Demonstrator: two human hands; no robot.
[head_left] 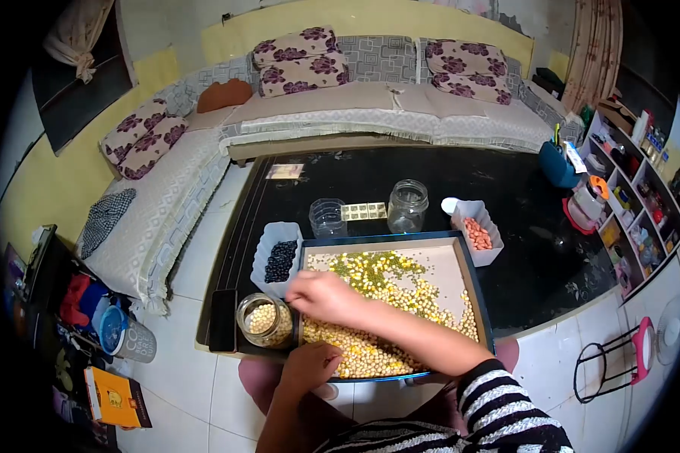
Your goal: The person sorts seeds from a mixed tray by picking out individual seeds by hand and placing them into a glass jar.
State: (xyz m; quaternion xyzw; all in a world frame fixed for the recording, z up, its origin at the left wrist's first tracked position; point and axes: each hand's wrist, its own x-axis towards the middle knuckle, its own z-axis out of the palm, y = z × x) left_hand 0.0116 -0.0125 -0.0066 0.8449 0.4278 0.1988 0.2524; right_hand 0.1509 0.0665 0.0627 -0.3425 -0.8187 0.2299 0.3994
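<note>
A shallow tray (476, 302) holds pale round beans (370, 355), yellow corn kernels (385, 263) and small green beans (364, 281), mixed together. My right hand (326, 297) reaches across the tray to its left edge, fingers pinched together beside the mouth of a glass jar (278, 332). Pale beans partly fill that jar. Over the tray's near left corner, my left hand (311, 367) has its fingers curled in, close to the pale beans. Whatever either hand may hold is hidden.
Left of the tray are a container of black beans (281, 260) and a dark phone (223, 321). Behind it stand two clear jars (408, 208) and a pill-organizer-like box (363, 211). A container of reddish nuts (477, 234) sits at the right.
</note>
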